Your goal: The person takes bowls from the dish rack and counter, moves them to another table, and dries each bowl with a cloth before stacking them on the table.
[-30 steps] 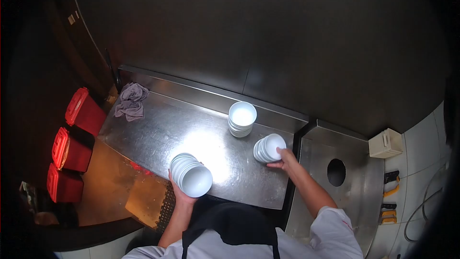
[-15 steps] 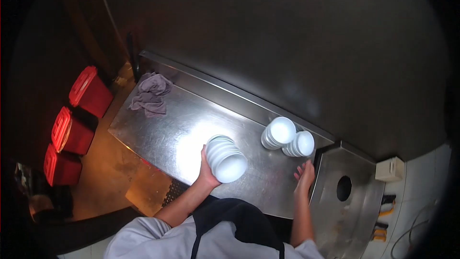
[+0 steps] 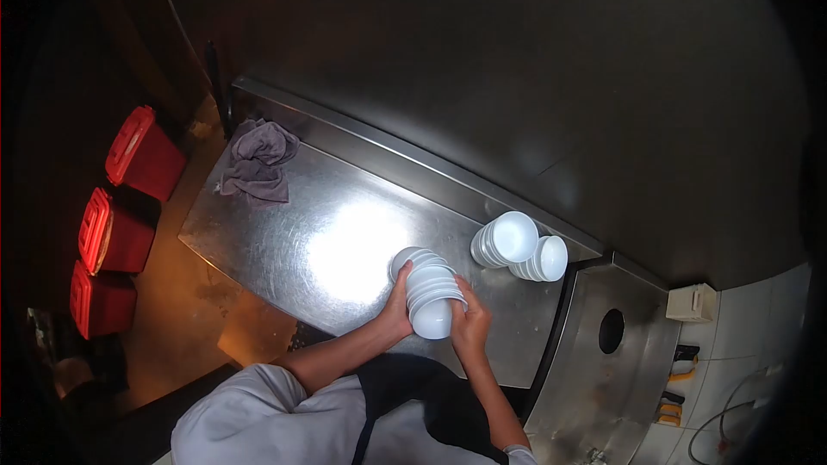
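White bowls [image 3: 432, 320] form one tilted stack in hand, my left hand [image 3: 396, 310] curled along its side, right hand [image 3: 470, 324] closed against its rims; a second stack [image 3: 514, 238] and third stack [image 3: 551, 259] already stand near 2 o'clock on the counter [image 3: 250, 237].

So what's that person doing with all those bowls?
The person is holding a tilted stack of round white bowls over a shiny steel counter, with the left hand on one side and the right hand on the other. Two more white bowl stacks sit close together near the counter's back edge. A crumpled purplish-grey cloth lies at the far left end.
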